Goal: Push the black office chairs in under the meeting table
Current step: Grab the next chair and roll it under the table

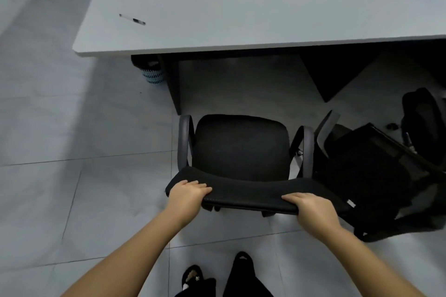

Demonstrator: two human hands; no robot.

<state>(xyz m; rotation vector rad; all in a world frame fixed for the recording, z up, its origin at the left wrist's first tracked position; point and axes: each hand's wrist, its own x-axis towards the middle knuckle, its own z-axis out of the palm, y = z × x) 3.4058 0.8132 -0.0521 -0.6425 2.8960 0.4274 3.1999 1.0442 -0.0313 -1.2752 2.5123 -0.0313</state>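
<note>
Chair [241, 149] short of table [241, 19]; left hand [187, 194], right hand [311, 210] clamped on backrest top. Risk: armrest catches second chair [366, 176] just beside, or table leg.

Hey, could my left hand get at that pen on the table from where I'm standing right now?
Probably not without stepping forward. The left hand grips the chair backrest, and the whole chair seat plus open floor lie between it and the pen, which sits well in from the table edge.
</note>
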